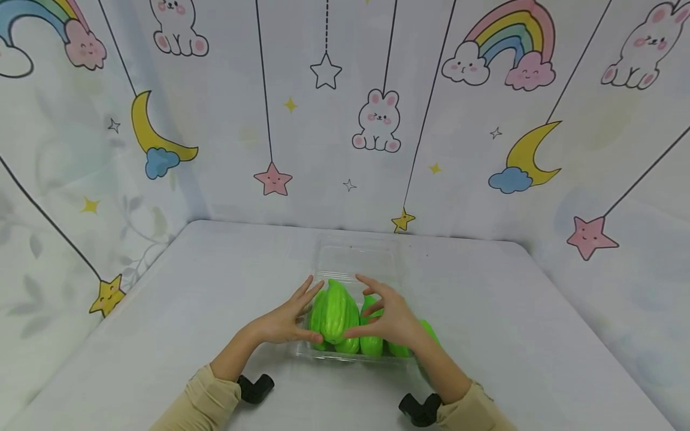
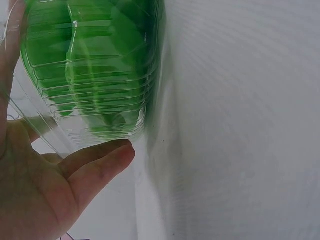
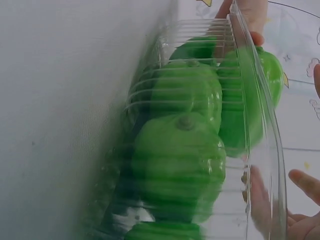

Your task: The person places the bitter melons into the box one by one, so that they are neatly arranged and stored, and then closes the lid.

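Note:
A clear plastic box [image 1: 350, 357] on the table holds several bright green, ridged, gourd-shaped fruits [image 1: 372, 344]. One larger fruit [image 1: 335, 311] lies on top of the others, its pointed end toward the back. My left hand [image 1: 283, 320] is at the box's left side, fingers spread and thumb near that top fruit. My right hand [image 1: 390, 317] hovers over the middle, fingers apart and loosely bent, thumb near the top fruit's right side. Neither hand is curled round a fruit; whether the thumbs touch it is unclear. In the left wrist view, the fingers [image 2: 102, 167] lie beside the ribbed wall.
The clear lid [image 1: 356, 257] lies folded back behind the box. Another green shape [image 1: 429, 330] shows past my right forearm, partly hidden. Black angled pieces [image 1: 256, 389] sit at both wrists. A printed cloth [image 1: 334, 131] hangs behind the white table [image 1: 485, 335].

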The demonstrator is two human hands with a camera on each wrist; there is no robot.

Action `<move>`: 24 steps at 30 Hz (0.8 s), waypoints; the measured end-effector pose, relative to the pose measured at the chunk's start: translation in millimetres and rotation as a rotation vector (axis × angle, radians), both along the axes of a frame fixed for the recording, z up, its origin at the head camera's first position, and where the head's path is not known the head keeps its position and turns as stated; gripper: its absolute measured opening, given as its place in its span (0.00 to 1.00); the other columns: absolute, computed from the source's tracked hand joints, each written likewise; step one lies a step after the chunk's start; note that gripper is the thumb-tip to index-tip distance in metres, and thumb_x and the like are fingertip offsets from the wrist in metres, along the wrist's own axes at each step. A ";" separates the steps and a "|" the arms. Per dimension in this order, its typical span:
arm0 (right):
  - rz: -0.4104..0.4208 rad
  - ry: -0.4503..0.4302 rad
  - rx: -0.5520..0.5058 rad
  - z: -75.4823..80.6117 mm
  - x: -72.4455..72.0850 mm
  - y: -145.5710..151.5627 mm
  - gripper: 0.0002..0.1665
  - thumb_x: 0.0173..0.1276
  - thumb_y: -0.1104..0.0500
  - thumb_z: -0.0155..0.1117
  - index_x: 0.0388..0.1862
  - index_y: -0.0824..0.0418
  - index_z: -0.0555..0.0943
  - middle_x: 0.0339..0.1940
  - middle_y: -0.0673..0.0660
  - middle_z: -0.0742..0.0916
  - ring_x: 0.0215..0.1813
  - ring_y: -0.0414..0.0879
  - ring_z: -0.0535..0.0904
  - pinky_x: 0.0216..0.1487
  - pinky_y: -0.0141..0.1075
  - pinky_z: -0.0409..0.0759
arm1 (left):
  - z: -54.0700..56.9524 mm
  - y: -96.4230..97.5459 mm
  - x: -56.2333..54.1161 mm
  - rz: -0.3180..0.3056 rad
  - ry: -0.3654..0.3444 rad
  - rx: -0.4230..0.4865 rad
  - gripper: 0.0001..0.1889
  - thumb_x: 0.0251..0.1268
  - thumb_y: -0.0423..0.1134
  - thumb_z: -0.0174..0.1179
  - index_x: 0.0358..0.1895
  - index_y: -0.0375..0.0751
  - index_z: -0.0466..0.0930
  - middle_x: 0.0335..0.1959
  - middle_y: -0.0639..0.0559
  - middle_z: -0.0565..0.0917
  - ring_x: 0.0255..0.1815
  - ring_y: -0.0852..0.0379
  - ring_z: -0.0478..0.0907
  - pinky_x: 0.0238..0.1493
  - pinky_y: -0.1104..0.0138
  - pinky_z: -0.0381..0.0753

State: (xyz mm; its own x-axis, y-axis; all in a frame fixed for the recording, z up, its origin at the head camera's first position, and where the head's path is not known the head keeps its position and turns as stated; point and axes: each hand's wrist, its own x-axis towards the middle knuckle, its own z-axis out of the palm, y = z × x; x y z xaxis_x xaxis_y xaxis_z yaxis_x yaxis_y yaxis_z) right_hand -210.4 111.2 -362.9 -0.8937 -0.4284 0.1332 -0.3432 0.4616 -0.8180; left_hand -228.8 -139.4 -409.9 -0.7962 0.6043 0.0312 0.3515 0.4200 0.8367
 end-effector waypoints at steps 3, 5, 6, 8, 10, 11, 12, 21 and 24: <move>0.003 -0.008 -0.018 -0.4 -1.1 3.8 0.57 0.39 0.53 0.80 0.69 0.49 0.61 0.56 0.63 0.72 0.41 0.54 0.80 0.38 0.38 0.81 | -0.4 -0.5 -0.4 0.003 0.000 0.001 0.56 0.48 0.48 0.68 0.73 0.49 0.34 0.71 0.42 0.24 0.65 0.28 0.52 0.59 0.47 0.64; -0.004 -0.012 -0.024 -0.7 -1.3 6.5 0.57 0.39 0.53 0.80 0.69 0.48 0.61 0.56 0.63 0.72 0.43 0.55 0.79 0.40 0.40 0.81 | -0.8 -0.7 -0.5 0.001 0.001 0.002 0.56 0.48 0.48 0.68 0.73 0.49 0.34 0.71 0.42 0.24 0.65 0.28 0.52 0.59 0.47 0.65; -0.010 -0.010 -0.022 -0.7 -1.4 8.0 0.57 0.38 0.53 0.80 0.69 0.48 0.61 0.56 0.63 0.72 0.44 0.55 0.79 0.41 0.40 0.81 | -1.0 -0.8 -0.6 0.002 0.002 0.001 0.56 0.48 0.48 0.68 0.73 0.50 0.34 0.71 0.41 0.24 0.65 0.28 0.52 0.59 0.47 0.65; -0.033 -0.007 -0.013 -0.6 -1.5 11.0 0.58 0.37 0.51 0.81 0.69 0.46 0.61 0.56 0.61 0.73 0.44 0.53 0.79 0.42 0.41 0.81 | -1.0 -0.9 -0.5 0.003 0.002 -0.001 0.56 0.48 0.48 0.68 0.73 0.51 0.34 0.71 0.42 0.24 0.65 0.29 0.52 0.59 0.47 0.65; -0.055 -0.008 -0.009 -0.6 -1.8 14.0 0.59 0.35 0.50 0.81 0.69 0.45 0.62 0.56 0.59 0.73 0.44 0.52 0.79 0.43 0.41 0.80 | -0.7 -0.7 -0.3 0.004 0.002 -0.003 0.56 0.48 0.49 0.68 0.73 0.51 0.34 0.71 0.42 0.24 0.65 0.29 0.52 0.59 0.48 0.65; -0.068 -0.008 -0.007 -0.4 -2.0 15.6 0.59 0.34 0.50 0.82 0.68 0.44 0.62 0.56 0.58 0.73 0.44 0.51 0.79 0.43 0.41 0.80 | -0.5 -0.6 -0.2 0.005 0.002 -0.004 0.56 0.48 0.49 0.68 0.73 0.51 0.34 0.71 0.42 0.24 0.65 0.29 0.53 0.59 0.48 0.65; -0.077 -0.010 -0.009 -0.4 -2.3 17.3 0.60 0.34 0.50 0.82 0.68 0.44 0.62 0.56 0.57 0.73 0.45 0.51 0.79 0.44 0.41 0.80 | -0.3 -0.5 -0.1 0.006 0.001 -0.005 0.56 0.48 0.49 0.68 0.73 0.51 0.34 0.71 0.42 0.24 0.65 0.29 0.53 0.59 0.48 0.65; -0.106 -0.013 -0.028 4.2 -2.8 36.6 0.60 0.35 0.52 0.82 0.69 0.44 0.61 0.56 0.57 0.73 0.48 0.55 0.77 0.48 0.44 0.79 | 0.6 0.2 0.7 0.011 -0.001 -0.007 0.57 0.48 0.48 0.69 0.73 0.51 0.34 0.71 0.43 0.24 0.65 0.29 0.53 0.59 0.48 0.65; -0.100 0.004 -0.021 5.0 -3.3 43.3 0.60 0.35 0.52 0.81 0.69 0.45 0.61 0.56 0.58 0.72 0.48 0.56 0.76 0.47 0.44 0.79 | 1.1 0.2 1.0 0.014 0.000 -0.010 0.57 0.48 0.48 0.69 0.73 0.51 0.34 0.71 0.42 0.24 0.65 0.29 0.53 0.59 0.48 0.65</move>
State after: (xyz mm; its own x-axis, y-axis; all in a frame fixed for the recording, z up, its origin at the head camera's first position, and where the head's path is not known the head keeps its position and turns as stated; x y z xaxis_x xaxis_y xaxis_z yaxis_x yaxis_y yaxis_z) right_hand -213.7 154.4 -357.9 -0.9314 -0.3339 0.1450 -0.2997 0.4770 -0.8262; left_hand -227.8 -139.2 -408.9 -0.8044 0.5935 0.0249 0.3453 0.4331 0.8325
